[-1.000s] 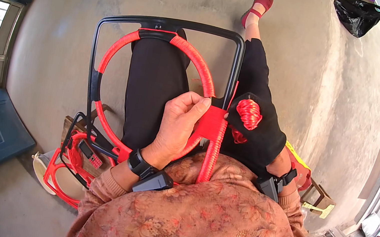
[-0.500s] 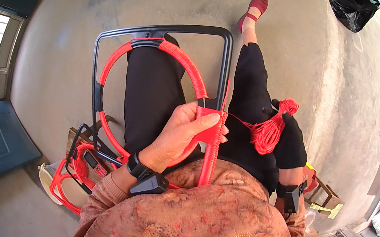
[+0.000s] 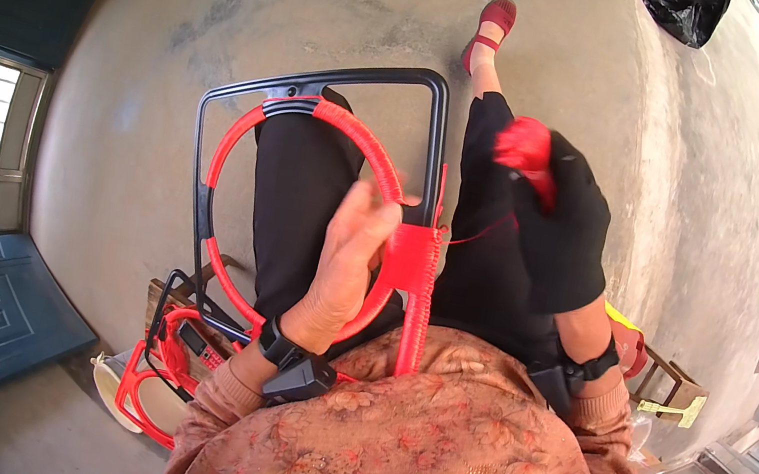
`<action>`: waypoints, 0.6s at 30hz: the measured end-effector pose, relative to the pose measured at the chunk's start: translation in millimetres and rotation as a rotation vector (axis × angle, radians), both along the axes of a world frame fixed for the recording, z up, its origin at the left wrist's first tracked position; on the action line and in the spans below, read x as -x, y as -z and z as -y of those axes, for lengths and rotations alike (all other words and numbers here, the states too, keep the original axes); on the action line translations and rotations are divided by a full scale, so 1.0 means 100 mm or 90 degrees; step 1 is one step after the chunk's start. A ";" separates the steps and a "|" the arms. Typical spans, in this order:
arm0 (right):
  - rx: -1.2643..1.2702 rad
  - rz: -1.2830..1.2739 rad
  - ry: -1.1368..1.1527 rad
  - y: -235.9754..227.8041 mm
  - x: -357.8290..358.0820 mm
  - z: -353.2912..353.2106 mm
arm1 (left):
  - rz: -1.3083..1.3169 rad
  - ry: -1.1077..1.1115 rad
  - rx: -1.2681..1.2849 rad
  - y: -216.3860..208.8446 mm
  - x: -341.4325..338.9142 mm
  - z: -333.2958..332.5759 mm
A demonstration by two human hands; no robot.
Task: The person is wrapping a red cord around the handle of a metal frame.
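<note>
A black metal frame (image 3: 437, 136) with a round inner ring (image 3: 363, 141), partly wrapped in red cord, rests over my left thigh. A flat red-wrapped section (image 3: 411, 258) joins the ring to the frame's right bar. My bare left hand (image 3: 347, 257) is open at the ring's right side, beside that section, its fingers pointing up and partly blurred. In a black glove, my right hand (image 3: 563, 234) grips a bundle of red cord (image 3: 529, 152) above my right leg, smeared by motion. A thin red strand (image 3: 482, 232) runs from the wrapped section toward the right hand.
At lower left, another red-and-black frame (image 3: 133, 381) lies with a red phone (image 3: 200, 345) on it. A wooden stool or crate (image 3: 677, 391) stands to the right. The blue panelled door (image 3: 1, 308) is at left, and a black plastic bag (image 3: 684, 8) lies at the far right.
My right hand has moved up and slightly left with the cord bundle. My left hand has let go of the flat wrapped section and shifted left, to the ring.
</note>
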State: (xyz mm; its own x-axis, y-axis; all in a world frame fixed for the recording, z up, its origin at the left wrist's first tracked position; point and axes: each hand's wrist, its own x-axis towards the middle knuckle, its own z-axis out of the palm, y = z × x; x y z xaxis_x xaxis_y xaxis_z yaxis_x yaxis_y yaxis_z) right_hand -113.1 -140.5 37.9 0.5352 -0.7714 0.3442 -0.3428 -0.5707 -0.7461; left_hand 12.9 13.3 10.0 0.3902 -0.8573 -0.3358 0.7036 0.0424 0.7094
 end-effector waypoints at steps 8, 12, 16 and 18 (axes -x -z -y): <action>0.469 -0.037 -0.284 -0.21 -0.36 -0.10 | 0.371 -0.175 -0.072 0.07 -0.01 -0.08; -0.252 -0.079 -0.154 -0.12 -0.08 -0.09 | 0.113 -0.228 0.006 0.11 -0.04 -0.12; -0.334 -0.037 -0.286 0.40 -0.07 0.01 | -0.010 -0.163 -0.012 0.06 -0.01 -0.06; -0.338 -0.091 -0.365 0.36 -0.16 -0.08 | -0.025 -0.109 -0.039 0.22 -0.04 -0.11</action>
